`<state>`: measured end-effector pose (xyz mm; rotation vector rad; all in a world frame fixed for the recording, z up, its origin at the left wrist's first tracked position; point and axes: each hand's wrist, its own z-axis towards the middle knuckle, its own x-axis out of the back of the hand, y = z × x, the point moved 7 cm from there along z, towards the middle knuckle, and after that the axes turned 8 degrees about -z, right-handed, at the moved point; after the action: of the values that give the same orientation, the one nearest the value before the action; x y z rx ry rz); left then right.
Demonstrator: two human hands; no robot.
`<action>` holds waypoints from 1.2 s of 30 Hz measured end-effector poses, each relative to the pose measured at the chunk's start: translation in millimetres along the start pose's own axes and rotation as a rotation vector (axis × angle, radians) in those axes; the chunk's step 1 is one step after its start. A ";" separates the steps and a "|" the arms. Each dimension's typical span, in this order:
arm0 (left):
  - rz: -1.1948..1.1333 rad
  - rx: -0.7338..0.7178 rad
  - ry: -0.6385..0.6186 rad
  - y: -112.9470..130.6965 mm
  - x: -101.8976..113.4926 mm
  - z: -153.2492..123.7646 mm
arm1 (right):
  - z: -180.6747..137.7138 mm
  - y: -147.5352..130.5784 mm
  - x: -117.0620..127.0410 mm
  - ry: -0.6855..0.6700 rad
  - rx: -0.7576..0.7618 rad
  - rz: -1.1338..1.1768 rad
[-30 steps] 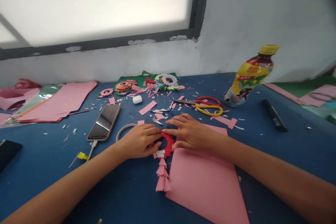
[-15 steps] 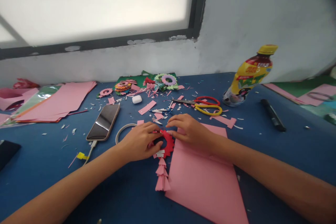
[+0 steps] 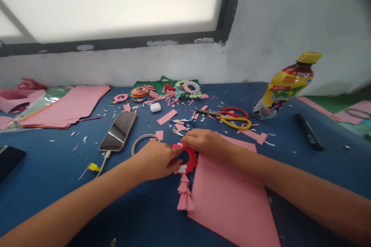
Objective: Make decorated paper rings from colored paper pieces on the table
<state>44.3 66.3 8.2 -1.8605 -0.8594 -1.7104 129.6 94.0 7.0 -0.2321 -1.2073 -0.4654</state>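
Note:
Between my hands lies a red paper ring [image 3: 191, 160] with a notched outer edge. A pleated pink paper tail [image 3: 184, 193] hangs from its lower side, below small white tape pieces [image 3: 182, 168]. My left hand [image 3: 159, 159] grips the ring's left side, thumb below and fingers above. My right hand [image 3: 201, 141] is closed at the ring's top right, its fingertips pressed to the rim; part of the ring is hidden there. Under my right wrist rests a large pink paper sheet [image 3: 232, 200].
Beyond my hands lie scissors [image 3: 232, 117], paper scraps [image 3: 167, 117] and a white case [image 3: 155, 107]. A phone [image 3: 118, 131] with a cable is at left, near pink sheets [image 3: 69, 104]. At right stand a bottle [image 3: 286, 85] and, lying down, a black marker [image 3: 308, 132].
My right hand's fingers have come down from raised and spread to closed against the ring's top edge. My left hand keeps its hold. The whole view has shifted slightly.

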 end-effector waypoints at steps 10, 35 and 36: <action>0.064 -0.008 0.034 6.9 2.0 -1.0 | 6.6 -9.7 -6.8 -0.177 0.163 -0.095; 0.068 0.009 0.069 8.7 0.7 -1.3 | 65.7 6.2 12.9 -0.511 0.116 -0.003; 0.062 0.012 0.072 8.8 0.2 -1.2 | 62.6 10.8 19.1 -0.447 0.036 0.082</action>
<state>49.7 59.3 9.1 -1.7882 -0.7740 -1.7195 87.2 125.3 47.4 -0.3659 -1.6342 -0.3273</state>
